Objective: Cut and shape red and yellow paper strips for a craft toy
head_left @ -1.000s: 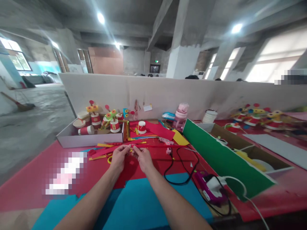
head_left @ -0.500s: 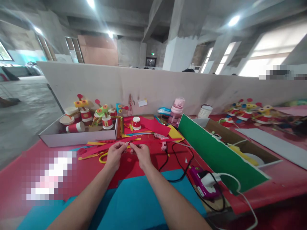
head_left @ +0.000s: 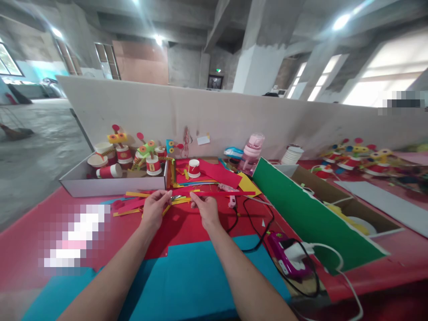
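Note:
My left hand (head_left: 156,208) is closed, thumb and forefinger pinched together above the red tabletop. A short gap away, my right hand (head_left: 206,210) is pinched too. A long red paper strip (head_left: 227,194) runs rightward at the level of both sets of fingertips; I cannot tell whether they grip it or it lies behind them. Anything smaller in the pinches is too small to make out. Yellow paper strips (head_left: 182,200) lie around and behind the fingers. Beyond them a red and white paper cup (head_left: 194,169) stands upside down. A pink glue gun (head_left: 231,200) lies right of my right hand.
At left a white box (head_left: 113,186) holds paper-cup figures. A green-sided divided box (head_left: 310,218) stands at right, beside a purple power strip (head_left: 289,258) with cables. Blue sheet material (head_left: 194,276) covers the near edge. A pink bottle (head_left: 252,154) stands by the partition (head_left: 150,107).
My hands have moved apart from where their fingertips nearly met, the left going left and the right going right. The view has shifted slightly.

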The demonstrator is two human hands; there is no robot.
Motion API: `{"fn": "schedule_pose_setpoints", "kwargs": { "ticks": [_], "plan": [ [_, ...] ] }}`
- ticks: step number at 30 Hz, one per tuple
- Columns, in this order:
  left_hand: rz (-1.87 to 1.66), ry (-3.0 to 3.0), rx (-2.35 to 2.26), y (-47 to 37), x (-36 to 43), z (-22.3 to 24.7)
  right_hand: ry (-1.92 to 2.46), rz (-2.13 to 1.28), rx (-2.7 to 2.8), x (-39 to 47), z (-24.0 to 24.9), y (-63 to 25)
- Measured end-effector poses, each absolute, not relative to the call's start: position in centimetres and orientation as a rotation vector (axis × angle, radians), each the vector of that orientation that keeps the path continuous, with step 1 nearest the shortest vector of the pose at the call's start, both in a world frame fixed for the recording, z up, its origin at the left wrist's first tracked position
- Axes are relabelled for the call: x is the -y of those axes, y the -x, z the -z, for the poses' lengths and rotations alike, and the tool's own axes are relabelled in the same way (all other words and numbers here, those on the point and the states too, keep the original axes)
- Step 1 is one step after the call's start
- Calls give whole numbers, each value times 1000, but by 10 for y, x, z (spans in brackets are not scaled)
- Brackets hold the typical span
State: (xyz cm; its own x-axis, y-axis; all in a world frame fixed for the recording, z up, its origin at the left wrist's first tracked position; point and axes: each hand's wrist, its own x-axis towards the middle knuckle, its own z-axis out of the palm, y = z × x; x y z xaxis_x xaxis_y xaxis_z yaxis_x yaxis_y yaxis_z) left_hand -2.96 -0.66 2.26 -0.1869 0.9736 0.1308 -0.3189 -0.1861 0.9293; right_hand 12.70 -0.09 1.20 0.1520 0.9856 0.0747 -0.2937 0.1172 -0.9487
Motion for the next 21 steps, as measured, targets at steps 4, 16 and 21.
{"fn": "schedule_pose_setpoints", "kwargs": {
  "ticks": [4, 16, 21],
  "plan": [
    [-1498, -995, -821, 22, 10, -22, 883, -1217, 807, 9, -13, -114],
    [-1386, -1426, -1019, 17, 14, -15, 858, -1244, 915, 22, -13, -103],
    [-1466, -1324, -1009, 23, 12, -18, 911, -1233, 915, 20, -13, -106]
  ]
}}
